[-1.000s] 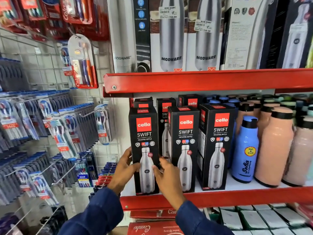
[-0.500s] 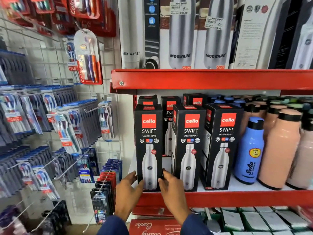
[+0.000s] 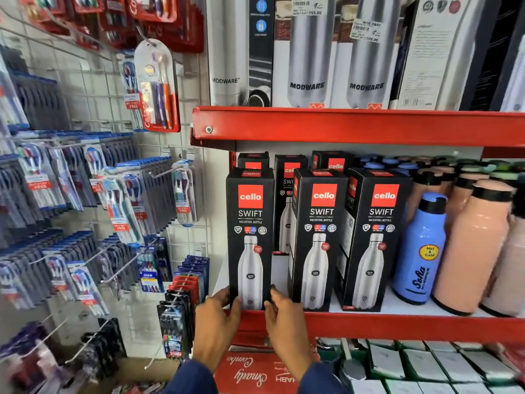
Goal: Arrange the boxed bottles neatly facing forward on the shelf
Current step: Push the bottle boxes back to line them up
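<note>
Three black "cello SWIFT" bottle boxes stand in a front row on the red shelf (image 3: 397,322), printed fronts facing me. The leftmost box (image 3: 250,223) stands upright at the shelf's left end. My left hand (image 3: 217,317) grips its lower left edge and my right hand (image 3: 279,311) grips its lower right edge. The middle box (image 3: 319,237) and the right box (image 3: 376,237) stand side by side, slightly turned. Three more cello boxes (image 3: 287,177) stand behind the front row, partly hidden.
A blue bottle (image 3: 420,251) and peach bottles (image 3: 474,245) fill the shelf to the right. Modware bottle boxes (image 3: 309,52) line the upper shelf. Toothbrush packs (image 3: 119,200) hang on a wire grid at left. White boxes (image 3: 420,365) lie below.
Both hands slid down the leftmost box from its middle to its bottom edges. The box now stands lower and squarer on the shelf front. The camera moved closer.
</note>
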{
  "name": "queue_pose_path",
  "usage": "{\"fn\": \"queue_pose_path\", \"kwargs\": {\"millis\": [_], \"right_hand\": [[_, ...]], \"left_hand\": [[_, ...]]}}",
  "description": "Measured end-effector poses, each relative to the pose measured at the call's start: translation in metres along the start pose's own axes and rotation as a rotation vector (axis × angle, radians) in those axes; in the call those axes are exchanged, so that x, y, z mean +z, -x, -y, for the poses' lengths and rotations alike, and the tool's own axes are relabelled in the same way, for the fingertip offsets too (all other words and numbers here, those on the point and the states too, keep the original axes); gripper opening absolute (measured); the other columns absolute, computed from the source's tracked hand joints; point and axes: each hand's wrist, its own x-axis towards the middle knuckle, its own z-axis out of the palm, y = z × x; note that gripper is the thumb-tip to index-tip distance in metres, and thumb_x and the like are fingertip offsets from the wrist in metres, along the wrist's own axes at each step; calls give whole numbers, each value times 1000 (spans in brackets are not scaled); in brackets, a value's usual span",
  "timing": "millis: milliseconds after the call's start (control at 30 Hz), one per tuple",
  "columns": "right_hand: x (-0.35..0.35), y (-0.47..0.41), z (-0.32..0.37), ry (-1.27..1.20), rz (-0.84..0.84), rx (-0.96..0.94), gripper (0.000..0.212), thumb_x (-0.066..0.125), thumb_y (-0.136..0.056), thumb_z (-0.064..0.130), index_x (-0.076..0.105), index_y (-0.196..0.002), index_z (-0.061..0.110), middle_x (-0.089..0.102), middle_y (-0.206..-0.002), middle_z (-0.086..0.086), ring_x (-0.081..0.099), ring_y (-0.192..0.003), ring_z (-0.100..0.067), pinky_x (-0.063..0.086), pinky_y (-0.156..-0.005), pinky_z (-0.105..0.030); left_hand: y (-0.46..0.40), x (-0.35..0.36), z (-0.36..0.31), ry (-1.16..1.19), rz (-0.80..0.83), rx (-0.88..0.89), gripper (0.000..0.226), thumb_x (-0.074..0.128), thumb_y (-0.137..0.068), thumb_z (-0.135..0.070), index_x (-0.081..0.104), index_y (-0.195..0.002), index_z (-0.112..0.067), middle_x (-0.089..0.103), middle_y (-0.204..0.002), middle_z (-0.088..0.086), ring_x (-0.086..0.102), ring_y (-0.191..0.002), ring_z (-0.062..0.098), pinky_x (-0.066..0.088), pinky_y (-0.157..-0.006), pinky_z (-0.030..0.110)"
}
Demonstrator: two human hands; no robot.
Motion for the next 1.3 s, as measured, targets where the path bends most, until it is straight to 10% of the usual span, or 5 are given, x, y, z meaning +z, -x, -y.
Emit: {"fn": "queue_pose_path", "kwargs": {"millis": [300,533,833,1167,1300], "right_hand": [[-12,12,13,-75,52,22,45,51,-94,15,46,-139,14,65,-66,1,47,-41,-5,33,-41,-10],[-19,16,6,-105,-3,38,44,60,-88,10,55,-132,15,76,-95,-3,69,-75,-7,53,-65,-16],[-73,22,-41,-240,-374,153,28,69,-79,-4,65,-84,23,69,-78,12,67,-73,-1,48,-64,-1],[-81,11,-73,-111,-221,191,49,64,-83,4,54,-129,15,68,-113,-2,65,-97,-11,54,-89,-26],[-89,7,-73,-113,-141,210,51,60,-86,5,50,-136,13,70,-115,-5,66,-102,-14,52,-91,-25]], "left_hand": [[7,-3,-2,-23,-9,16,21,65,-90,-23,72,-107,-13,79,-92,2,54,-52,-7,49,-59,10],[13,-8,-4,6,-57,-47,49,67,-88,-21,55,-134,-9,67,-124,7,66,-104,20,49,-94,28],[38,18,-63,177,-106,231,27,67,-81,-1,66,-95,-24,65,-92,-10,62,-89,2,50,-79,14],[39,71,-91,77,175,138,58,64,-86,-9,44,-140,-8,59,-134,4,48,-120,3,24,-97,-2],[36,79,-88,36,207,89,59,61,-87,-16,42,-143,-10,58,-138,4,55,-126,18,40,-107,22]]}}
